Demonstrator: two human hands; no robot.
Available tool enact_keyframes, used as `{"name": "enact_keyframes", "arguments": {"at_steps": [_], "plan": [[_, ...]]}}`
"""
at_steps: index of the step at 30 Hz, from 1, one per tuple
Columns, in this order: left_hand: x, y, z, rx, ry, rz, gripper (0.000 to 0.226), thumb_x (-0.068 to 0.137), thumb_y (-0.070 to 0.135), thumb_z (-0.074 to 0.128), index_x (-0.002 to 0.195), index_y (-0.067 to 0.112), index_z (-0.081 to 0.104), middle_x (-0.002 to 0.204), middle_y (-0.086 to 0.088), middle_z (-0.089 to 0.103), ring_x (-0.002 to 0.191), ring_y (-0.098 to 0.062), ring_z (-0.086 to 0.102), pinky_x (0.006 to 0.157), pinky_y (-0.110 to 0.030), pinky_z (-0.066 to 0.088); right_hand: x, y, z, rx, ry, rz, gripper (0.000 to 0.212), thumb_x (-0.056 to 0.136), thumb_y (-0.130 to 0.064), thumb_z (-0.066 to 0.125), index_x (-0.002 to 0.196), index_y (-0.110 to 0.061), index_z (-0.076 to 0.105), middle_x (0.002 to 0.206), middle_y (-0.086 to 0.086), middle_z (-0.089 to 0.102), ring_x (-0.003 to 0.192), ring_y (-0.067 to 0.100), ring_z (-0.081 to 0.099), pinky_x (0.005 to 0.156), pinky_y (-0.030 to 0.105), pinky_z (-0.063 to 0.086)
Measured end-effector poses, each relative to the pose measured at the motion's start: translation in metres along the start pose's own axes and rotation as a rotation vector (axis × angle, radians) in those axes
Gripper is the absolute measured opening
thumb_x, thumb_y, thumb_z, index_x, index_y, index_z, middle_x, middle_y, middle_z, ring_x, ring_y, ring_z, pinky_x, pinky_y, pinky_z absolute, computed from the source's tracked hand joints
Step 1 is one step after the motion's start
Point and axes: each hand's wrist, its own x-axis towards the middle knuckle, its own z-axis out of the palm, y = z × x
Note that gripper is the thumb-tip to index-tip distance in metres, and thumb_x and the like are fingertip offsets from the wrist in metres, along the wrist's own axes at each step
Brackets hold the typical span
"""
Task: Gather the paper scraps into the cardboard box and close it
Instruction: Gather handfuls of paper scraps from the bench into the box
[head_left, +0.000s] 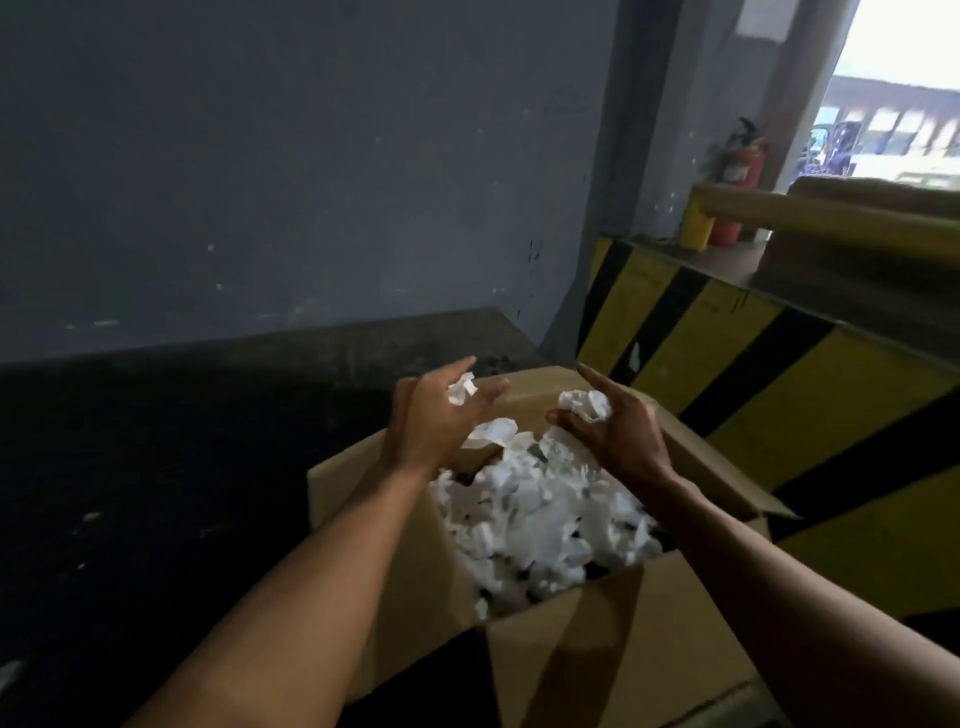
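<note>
An open cardboard box (571, 649) stands on the dark floor, its flaps folded outward, filled with a heap of white paper scraps (540, 514). Both my hands hover over the far half of the box. My left hand (441, 415) has its fingers stretched out, and a small crumpled scrap (461, 391) lies against its palm. My right hand (613, 426) faces it, index finger straight, the other fingers curled round a crumpled white scrap (584, 404). Another scrap (491, 432) sits just below the left hand, on top of the heap.
A grey wall rises behind the box. A yellow-and-black striped barrier (779, 374) runs along the right, close to the box's right flap. A red fire extinguisher (740, 171) stands beyond it. Small white bits (91, 516) lie on the dark floor at the left.
</note>
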Motion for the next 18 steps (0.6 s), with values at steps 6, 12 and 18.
{"name": "enact_keyframes", "arguments": {"at_steps": [6,12,18], "plan": [[0.005,0.014,0.079,-0.004,0.057,-0.096,0.054,0.079,0.059,0.057,0.096,0.01,0.073,0.094,-0.003,0.073,0.089,-0.02,0.066,0.074,-0.025,0.044,0.036,0.056,-0.007,0.046,-0.048,-0.002,0.073,0.073,-0.051,0.077,0.137,-0.033,0.05,0.131,0.0,0.061,0.115,0.017,0.059,0.091,0.037,0.053],[0.0,-0.015,0.104,-0.094,-0.025,-0.217,0.019,0.087,0.045,0.064,0.082,0.027,0.061,0.08,0.014,0.065,0.081,-0.012,0.061,0.07,-0.027,0.043,0.049,0.083,0.016,0.084,-0.136,-0.038,0.066,0.074,-0.053,0.077,0.131,-0.029,0.054,0.129,-0.005,0.061,0.115,0.012,0.057,0.091,0.025,0.047],[0.001,-0.031,0.117,0.092,-0.123,-0.338,0.06,0.092,0.057,0.042,0.141,0.026,0.03,0.146,-0.005,0.038,0.123,-0.025,0.048,0.095,-0.034,0.04,0.058,0.103,0.035,-0.039,-0.243,0.016,0.07,0.063,-0.075,0.066,0.122,-0.041,0.053,0.132,-0.001,0.054,0.119,0.02,0.05,0.1,0.044,0.044]]}}
